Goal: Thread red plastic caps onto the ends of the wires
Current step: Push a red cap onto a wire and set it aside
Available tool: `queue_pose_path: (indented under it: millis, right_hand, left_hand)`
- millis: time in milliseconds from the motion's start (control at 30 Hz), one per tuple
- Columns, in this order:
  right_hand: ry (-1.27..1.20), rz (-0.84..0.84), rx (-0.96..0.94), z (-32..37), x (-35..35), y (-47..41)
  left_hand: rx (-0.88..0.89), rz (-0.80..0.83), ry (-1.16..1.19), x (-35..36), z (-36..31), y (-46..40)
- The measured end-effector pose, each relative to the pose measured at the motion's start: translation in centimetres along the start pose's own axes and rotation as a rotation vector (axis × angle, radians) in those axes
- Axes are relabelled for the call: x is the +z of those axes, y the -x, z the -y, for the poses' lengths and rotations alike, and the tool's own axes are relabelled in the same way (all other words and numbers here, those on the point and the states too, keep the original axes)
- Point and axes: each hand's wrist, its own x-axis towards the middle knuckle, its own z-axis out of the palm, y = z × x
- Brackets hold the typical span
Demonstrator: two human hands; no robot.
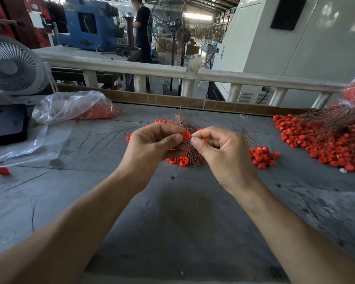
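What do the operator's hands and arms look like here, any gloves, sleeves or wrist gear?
Both are bare. The left hand and right hand wear no gloves, and no rings show on the visible fingers. Both forearms are uncovered down to the bottom edge of the frame: no sleeves, watch, bands or markings in view. Fingernails are short and unpainted.

Two bare arms come up from the bottom corners of the frame toward the middle. No sleeves show on either arm, from the lower edge all the way to the wrists. The left hand [152,140] wears no glove, no ring and no watch. The right hand [219,148] is bare too, with nothing on its wrist. The fingers [168,138] have short, plain nails with no paint. The thumb nail on the right hand is trimmed close.
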Motion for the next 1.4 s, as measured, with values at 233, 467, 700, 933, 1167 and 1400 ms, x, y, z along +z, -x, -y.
queue_pose_path:
  millis: [233, 467, 700, 933, 1167, 1400]
  right_hand:
    - [0.027, 0.005, -0.004, -0.2, -0.19, -0.12]
    - [-0.041, 0.02, 0.009, -0.19, -0.29, -0.21]
    - [-0.089, 0.061, 0.013, -0.36, -0.4, -0.27]
    - [-0.174, 0.087, 0.114, -0.43, -0.33, -0.35]
    - [-0.083, 0.037, 0.051, -0.48, -0.27, -0.31]
    - [-0.04, 0.023, 0.03, -0.2, -0.16, -0.08]
  left_hand:
    - [-0.005, 0.012, 0.003, -0.07, 0.06, 0.01]
    - [-0.069, 0.016, 0.077, -0.04, -0.11, -0.09]
    - [-0.133, 0.056, 0.086, -0.25, -0.25, -0.08]
    - [-0.127, 0.057, 0.121, -0.1, -0.45, -0.08]
    - [-0.117, 0.043, 0.096, -0.03, -0.49, 0.05]
    - [-0.119, 0.04, 0.097, 0.07, -0.48, 0.06]
